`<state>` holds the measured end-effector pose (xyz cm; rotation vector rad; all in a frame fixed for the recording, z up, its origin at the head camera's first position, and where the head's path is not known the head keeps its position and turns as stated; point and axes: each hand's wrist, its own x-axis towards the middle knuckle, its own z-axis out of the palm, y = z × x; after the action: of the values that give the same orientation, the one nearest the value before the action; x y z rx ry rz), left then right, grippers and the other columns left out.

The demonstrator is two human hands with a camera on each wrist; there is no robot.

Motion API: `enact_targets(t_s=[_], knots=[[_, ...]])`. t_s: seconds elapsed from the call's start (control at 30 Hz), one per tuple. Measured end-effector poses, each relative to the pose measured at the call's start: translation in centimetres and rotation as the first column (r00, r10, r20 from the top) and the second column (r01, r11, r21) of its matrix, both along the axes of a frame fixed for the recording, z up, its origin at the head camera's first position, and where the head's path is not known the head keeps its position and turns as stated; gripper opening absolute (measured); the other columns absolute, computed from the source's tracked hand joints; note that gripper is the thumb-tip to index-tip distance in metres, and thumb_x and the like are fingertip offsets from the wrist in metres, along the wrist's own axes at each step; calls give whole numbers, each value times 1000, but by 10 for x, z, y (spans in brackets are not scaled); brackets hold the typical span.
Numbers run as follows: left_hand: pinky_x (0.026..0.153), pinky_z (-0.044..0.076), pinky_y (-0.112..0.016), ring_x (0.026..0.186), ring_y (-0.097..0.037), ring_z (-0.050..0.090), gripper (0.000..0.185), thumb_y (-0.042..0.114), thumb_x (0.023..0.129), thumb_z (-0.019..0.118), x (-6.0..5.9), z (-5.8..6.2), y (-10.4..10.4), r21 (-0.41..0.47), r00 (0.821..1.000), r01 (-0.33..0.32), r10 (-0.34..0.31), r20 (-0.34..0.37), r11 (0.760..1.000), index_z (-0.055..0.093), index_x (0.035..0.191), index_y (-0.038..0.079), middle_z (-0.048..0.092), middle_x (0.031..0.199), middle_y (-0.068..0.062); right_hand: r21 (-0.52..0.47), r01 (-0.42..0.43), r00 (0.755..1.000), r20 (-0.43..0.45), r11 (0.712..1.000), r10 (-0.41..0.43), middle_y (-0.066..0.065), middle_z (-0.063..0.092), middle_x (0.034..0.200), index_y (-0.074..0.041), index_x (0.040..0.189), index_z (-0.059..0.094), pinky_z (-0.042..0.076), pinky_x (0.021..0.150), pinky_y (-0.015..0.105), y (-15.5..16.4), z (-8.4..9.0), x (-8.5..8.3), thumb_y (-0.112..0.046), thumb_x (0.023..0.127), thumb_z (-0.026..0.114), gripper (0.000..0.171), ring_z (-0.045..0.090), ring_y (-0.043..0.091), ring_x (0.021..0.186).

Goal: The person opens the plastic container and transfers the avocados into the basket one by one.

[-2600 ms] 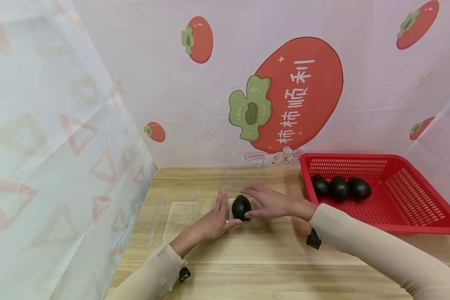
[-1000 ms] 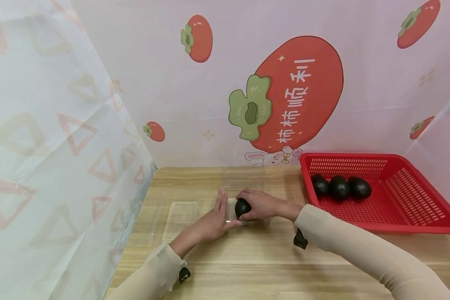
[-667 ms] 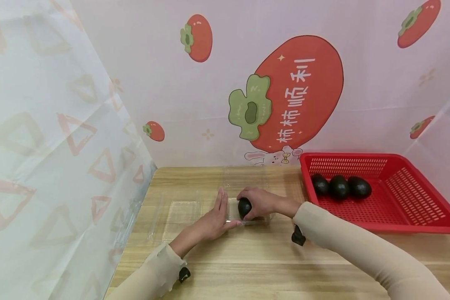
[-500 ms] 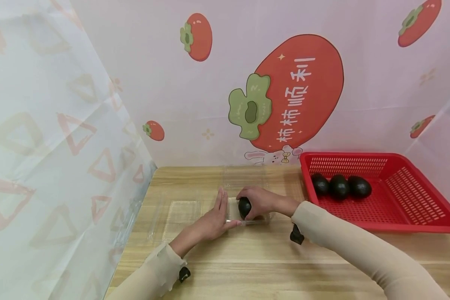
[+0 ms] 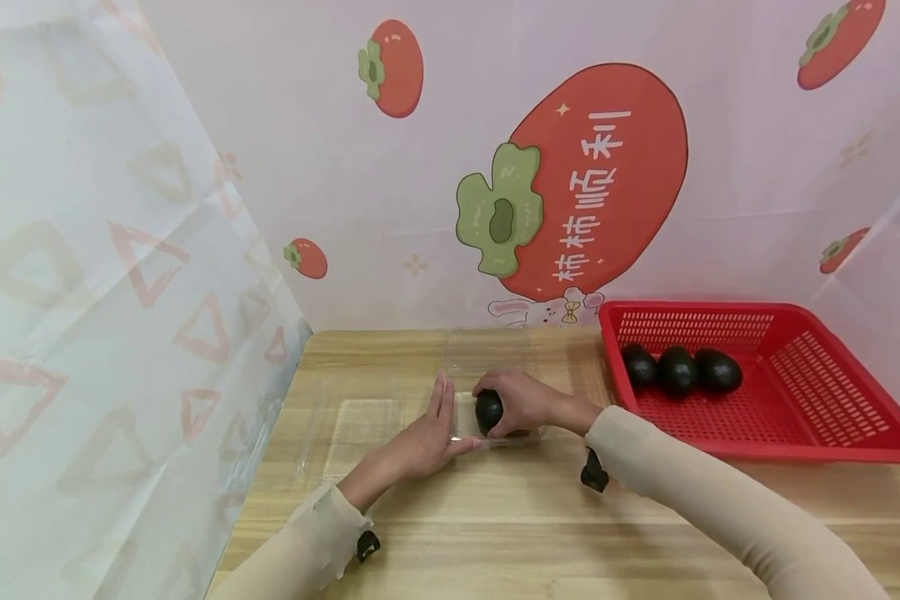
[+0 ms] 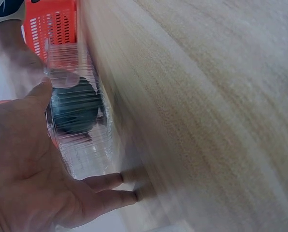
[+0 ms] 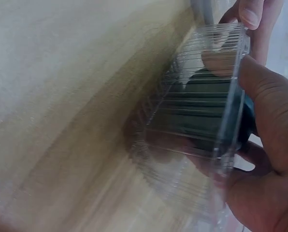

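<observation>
A dark, egg-shaped avocado (image 5: pixel 487 412) sits inside a clear ribbed plastic box (image 7: pixel 182 72) on the table. Curled round its right side, my right hand (image 5: pixel 523 400) grips it from above, thumb toward the front; the palm hides part of it. My left hand (image 5: pixel 423 442) lies along the box's left side, fingers straight, with the thumb at the front rim. In the left wrist view, the avocado (image 6: pixel 75 107) shows through the box wall, and the left fingers (image 6: pixel 103 195) reach down toward the tabletop.
At the right stands a red perforated basket (image 5: pixel 780 452) with three avocados (image 5: pixel 677 372) inside. The box's clear lid (image 5: pixel 487 350) lies folded back behind it. To the left is another clear plastic container (image 5: pixel 363 425). A printed cloth wall (image 5: pixel 405 192) closes off the back.
My right hand, first spread loosely beside the avocado, has closed round it and shifted it slightly right within the box. Over the last half second little moves. The left hand stays in place.
</observation>
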<state>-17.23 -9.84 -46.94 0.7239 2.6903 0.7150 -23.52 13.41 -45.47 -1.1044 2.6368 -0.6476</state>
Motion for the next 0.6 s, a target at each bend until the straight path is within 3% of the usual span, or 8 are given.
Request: enact_targets(t_s=[0.6], knots=[[102, 55, -51, 125, -48, 63, 108, 52, 105, 62, -2, 0, 0, 1, 1000, 0, 0, -2, 1000, -4, 165, -10, -15, 171, -32, -128, 53, 999, 11, 990, -52, 3, 71, 129, -8, 131, 71, 55, 103, 49, 7, -12, 1, -32, 76, 97, 65, 63, 22, 116]])
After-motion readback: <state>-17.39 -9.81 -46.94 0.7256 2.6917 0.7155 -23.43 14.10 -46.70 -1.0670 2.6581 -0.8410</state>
